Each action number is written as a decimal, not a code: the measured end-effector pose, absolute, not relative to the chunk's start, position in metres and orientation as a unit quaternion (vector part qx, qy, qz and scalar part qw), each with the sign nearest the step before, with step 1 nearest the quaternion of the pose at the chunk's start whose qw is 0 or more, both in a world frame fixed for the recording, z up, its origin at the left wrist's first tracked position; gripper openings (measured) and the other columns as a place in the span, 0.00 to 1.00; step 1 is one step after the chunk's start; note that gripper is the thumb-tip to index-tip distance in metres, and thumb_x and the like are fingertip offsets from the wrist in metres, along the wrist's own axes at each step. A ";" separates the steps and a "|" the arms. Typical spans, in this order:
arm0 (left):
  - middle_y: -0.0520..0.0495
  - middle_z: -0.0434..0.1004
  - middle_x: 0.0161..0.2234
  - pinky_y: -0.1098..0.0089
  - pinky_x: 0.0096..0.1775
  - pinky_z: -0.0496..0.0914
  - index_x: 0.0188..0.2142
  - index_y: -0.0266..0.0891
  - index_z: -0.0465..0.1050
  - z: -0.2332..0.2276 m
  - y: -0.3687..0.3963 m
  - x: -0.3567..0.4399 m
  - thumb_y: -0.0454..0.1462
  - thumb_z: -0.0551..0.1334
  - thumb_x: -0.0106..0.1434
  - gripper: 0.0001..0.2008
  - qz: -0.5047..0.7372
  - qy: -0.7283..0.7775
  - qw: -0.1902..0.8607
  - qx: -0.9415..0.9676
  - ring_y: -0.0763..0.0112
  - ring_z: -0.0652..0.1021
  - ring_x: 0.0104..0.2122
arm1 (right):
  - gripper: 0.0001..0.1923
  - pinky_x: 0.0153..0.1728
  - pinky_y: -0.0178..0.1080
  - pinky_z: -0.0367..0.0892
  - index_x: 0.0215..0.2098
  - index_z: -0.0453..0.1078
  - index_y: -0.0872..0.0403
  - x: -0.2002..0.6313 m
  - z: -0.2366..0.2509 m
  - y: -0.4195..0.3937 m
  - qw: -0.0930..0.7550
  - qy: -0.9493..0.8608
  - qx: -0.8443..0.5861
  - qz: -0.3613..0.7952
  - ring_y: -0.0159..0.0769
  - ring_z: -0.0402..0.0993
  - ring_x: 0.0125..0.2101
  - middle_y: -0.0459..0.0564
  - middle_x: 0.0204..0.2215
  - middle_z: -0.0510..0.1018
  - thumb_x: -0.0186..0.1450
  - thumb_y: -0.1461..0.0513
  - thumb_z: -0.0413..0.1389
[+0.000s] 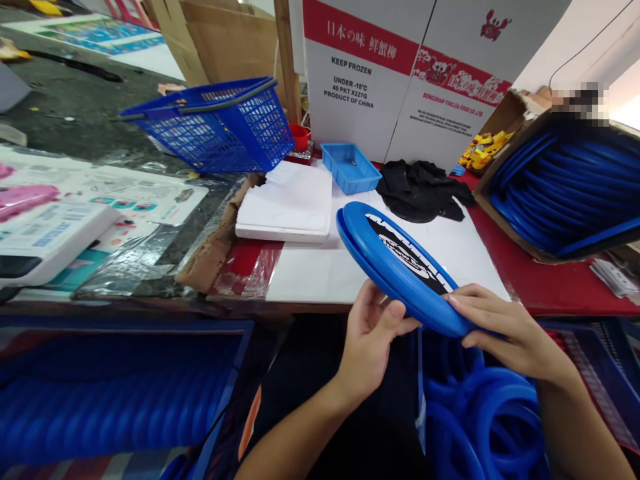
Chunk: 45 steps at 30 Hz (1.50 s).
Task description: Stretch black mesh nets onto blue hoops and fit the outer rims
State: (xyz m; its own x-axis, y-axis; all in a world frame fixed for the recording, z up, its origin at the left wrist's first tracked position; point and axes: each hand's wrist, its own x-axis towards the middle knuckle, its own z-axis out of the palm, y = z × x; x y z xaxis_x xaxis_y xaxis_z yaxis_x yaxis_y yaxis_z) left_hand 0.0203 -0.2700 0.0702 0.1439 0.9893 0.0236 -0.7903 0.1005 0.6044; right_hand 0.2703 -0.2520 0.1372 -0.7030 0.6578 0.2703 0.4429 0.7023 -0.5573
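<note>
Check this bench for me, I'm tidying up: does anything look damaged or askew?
Yes. Left of the white stack, the brown cardboard strip has a ragged, torn-looking edge. The black cloth lies bunched up in front of the white carton, not folded flat.

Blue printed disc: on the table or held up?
Held up. The right hand pinches one end of the blue disc, fingers above, thumb below; the left hand touches its near rim. It overhangs the table edge.

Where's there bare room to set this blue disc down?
Bare white sheet shows near the front edge: left of the blue disc, before the white stack, and right, before the black cloth. Crowded behind: cloth, blue tray, carton.
</note>
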 end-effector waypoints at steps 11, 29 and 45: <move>0.41 0.80 0.61 0.54 0.55 0.82 0.61 0.45 0.75 0.065 -0.275 0.011 0.50 0.67 0.75 0.21 0.604 0.235 0.725 0.232 0.55 0.82 0.58 | 0.37 0.59 0.53 0.79 0.79 0.58 0.42 0.253 0.122 -0.259 0.198 -0.902 -0.336 0.184 0.51 0.73 0.62 0.54 0.68 0.77 0.75 0.65 0.60; 0.45 0.84 0.47 0.67 0.43 0.80 0.55 0.40 0.75 -0.021 -0.273 0.013 0.47 0.77 0.63 0.26 0.585 0.418 0.682 0.134 0.66 0.83 0.44 | 0.35 0.62 0.60 0.75 0.79 0.58 0.46 0.228 0.017 -0.268 0.088 -0.939 -0.332 0.023 0.54 0.73 0.61 0.54 0.74 0.69 0.77 0.66 0.57; 0.40 0.86 0.50 0.55 0.61 0.78 0.52 0.37 0.80 -0.079 -0.307 0.006 0.44 0.81 0.57 0.26 0.574 0.524 0.612 0.145 0.56 0.86 0.52 | 0.31 0.60 0.53 0.77 0.68 0.72 0.46 0.209 -0.079 -0.320 0.659 -0.161 -0.548 0.489 0.50 0.83 0.56 0.54 0.58 0.84 0.69 0.51 0.68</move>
State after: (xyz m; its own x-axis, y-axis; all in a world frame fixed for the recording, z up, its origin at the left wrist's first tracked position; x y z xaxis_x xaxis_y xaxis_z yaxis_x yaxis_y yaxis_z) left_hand 0.0063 -0.3067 -0.0793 -0.2092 0.8545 -0.4755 -0.5510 0.2987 0.7792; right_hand 0.2088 -0.3198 -0.0791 0.4700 0.8213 -0.3234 -0.4672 -0.0793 -0.8806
